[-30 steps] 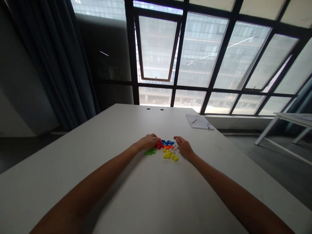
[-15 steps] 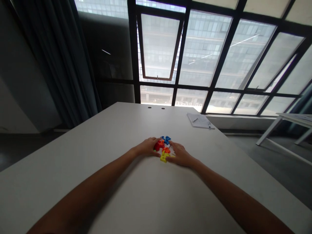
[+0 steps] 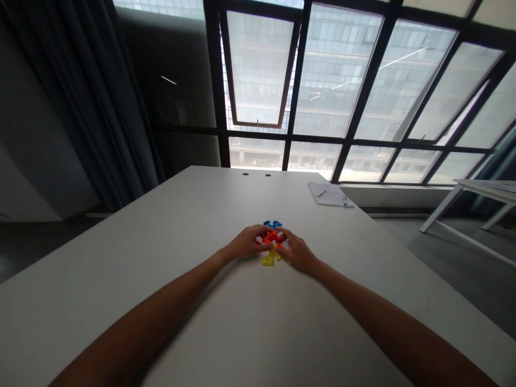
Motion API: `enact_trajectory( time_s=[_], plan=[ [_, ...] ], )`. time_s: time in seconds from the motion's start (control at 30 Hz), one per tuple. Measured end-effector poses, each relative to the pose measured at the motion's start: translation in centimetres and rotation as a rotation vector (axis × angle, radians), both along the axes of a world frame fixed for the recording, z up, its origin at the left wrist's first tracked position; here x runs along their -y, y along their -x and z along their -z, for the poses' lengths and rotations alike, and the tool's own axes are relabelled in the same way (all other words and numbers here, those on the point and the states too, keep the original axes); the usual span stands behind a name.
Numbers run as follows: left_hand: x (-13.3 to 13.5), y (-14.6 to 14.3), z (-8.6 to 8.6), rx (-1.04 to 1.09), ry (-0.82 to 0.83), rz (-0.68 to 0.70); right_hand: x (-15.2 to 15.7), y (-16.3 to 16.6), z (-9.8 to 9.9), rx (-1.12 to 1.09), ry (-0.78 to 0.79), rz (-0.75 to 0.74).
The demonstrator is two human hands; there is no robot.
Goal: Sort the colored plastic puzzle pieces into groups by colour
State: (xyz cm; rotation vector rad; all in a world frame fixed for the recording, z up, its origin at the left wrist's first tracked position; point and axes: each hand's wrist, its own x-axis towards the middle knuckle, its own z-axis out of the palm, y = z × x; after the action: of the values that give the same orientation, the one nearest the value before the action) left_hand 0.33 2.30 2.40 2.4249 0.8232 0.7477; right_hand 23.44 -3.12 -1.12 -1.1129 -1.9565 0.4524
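Small plastic pieces in several colours lie in a cluster on the white table. My left hand (image 3: 246, 243) curls round the left side of the red pieces (image 3: 272, 236), its thumb in front and its fingers behind. From the right, my right hand (image 3: 299, 252) closes on the same red and orange bunch, with its fingertips bent inward. Blue pieces (image 3: 273, 224) sit just beyond the fingertips. Nearer to me are yellow pieces (image 3: 268, 261), and a bit of green (image 3: 250, 257) shows under my left hand. The exact shapes are too small to tell, and the fingers partly hide the red pieces.
Papers (image 3: 328, 194) with two pens lie toward the table's far right edge. The white table (image 3: 193, 215) has two dark round holes near its far edge. Windows stand beyond it, a dark curtain (image 3: 92, 107) at left, another white table (image 3: 484, 188) at right.
Both hands have come closer together over the cluster, bunching the red and orange pieces between them. The yellow pieces show more apart, and the view has tilted slightly.
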Motion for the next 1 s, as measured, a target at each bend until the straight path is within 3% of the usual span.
enact_trajectory(
  time_s=[0.1,0.17,0.37,0.47,0.6,0.73,1.0],
  plan=[
    [0.8,0.6,-1.2,0.008,-0.026,-0.004,-0.3,-0.1,-0.9,-0.199,-0.04,0.029],
    [1.5,1.5,-1.7,-0.071,-0.064,-0.006,-0.5,-0.9,-1.9,-0.195,-0.021,0.033],
    [2.9,3.5,-0.2,-0.373,-0.097,-0.021,-0.1,-3.8,-4.1,0.39,0.276,-0.078],
    [3.2,2.4,0.7,-0.379,-0.127,-0.058,0.5,-2.8,-3.6,0.454,0.288,-0.058],
    [3.3,0.5,0.8,-0.308,-0.124,-0.104,0.6,-0.8,-2.5,0.368,0.159,-0.027],
    [2.7,-0.4,0.6,-0.182,-0.086,-0.109,-0.4,-0.8,-1.7,0.234,0.136,0.013],
    [0.9,-0.6,-0.2,0.286,0.206,-0.072,-1.0,-1.3,-2.1,-0.347,0.49,-0.051]
  ],
)
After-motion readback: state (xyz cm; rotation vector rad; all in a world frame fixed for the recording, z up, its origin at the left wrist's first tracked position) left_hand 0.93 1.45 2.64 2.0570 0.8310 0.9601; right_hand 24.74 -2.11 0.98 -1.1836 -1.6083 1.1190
